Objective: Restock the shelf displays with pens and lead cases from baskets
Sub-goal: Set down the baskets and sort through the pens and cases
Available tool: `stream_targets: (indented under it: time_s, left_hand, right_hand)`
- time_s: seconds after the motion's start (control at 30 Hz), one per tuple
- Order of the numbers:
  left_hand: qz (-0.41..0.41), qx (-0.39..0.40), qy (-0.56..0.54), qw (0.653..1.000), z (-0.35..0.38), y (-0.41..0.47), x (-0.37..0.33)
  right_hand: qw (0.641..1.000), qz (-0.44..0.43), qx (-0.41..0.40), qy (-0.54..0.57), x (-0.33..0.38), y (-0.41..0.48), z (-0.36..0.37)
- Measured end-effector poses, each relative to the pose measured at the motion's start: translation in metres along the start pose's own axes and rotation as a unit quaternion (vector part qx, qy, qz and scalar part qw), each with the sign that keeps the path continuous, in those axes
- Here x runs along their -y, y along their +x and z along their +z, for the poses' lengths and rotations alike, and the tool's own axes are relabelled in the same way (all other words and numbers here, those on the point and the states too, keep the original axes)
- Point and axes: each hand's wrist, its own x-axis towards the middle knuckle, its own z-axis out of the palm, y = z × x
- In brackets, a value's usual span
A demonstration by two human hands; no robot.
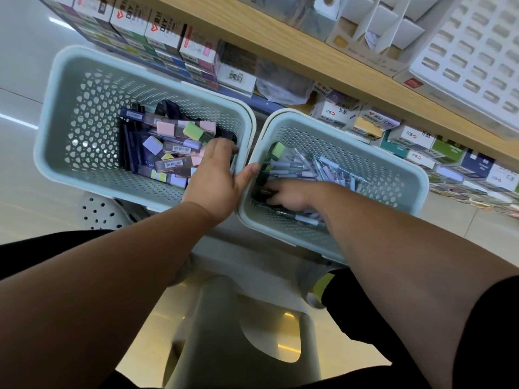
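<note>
Two pale green perforated baskets sit side by side below the shelf. The left basket point(53, 130) holds several lead cases point(168, 147) with pastel caps and dark boxes. The right basket point(393, 175) holds several pens point(317, 169) with lilac grips. My left hand point(213, 178) reaches into the left basket's right end, fingers down among the cases, thumb resting on the right basket's rim. My right hand point(286, 195) is deep in the right basket, fingers curled among the pens at its near left corner. What either hand holds is hidden.
A wooden shelf point(280, 43) runs across the top, with a white slotted display tray point(471, 60) and white dividers point(376, 29) on it. Boxed stationery point(168, 35) is stacked beneath. A grey stool point(241, 332) stands between my knees on the glossy floor.
</note>
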Motion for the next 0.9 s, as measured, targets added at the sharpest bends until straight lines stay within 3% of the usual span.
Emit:
stream_targets:
  time_s: [0.17,0.27,0.67,0.9]
  left_hand:
    - [-0.001,0.002,0.003,1.0,0.001,0.0,0.0]
    - [0.001,0.002,0.006,1.0,0.001,0.0,0.0]
    - [0.021,0.002,0.029,0.999,0.002,0.001,0.003]
    - [0.017,0.008,0.031,0.999,0.003,0.003,0.005]
  right_hand:
    - [0.998,0.005,0.056,0.033,-0.007,0.001,-0.007]
    - [0.995,0.026,0.093,-0.026,-0.012,0.0,-0.014]
    - [0.991,0.009,0.132,-0.029,-0.017,0.003,-0.025]
    - [0.994,-0.003,0.113,0.0,-0.02,0.003,-0.035]
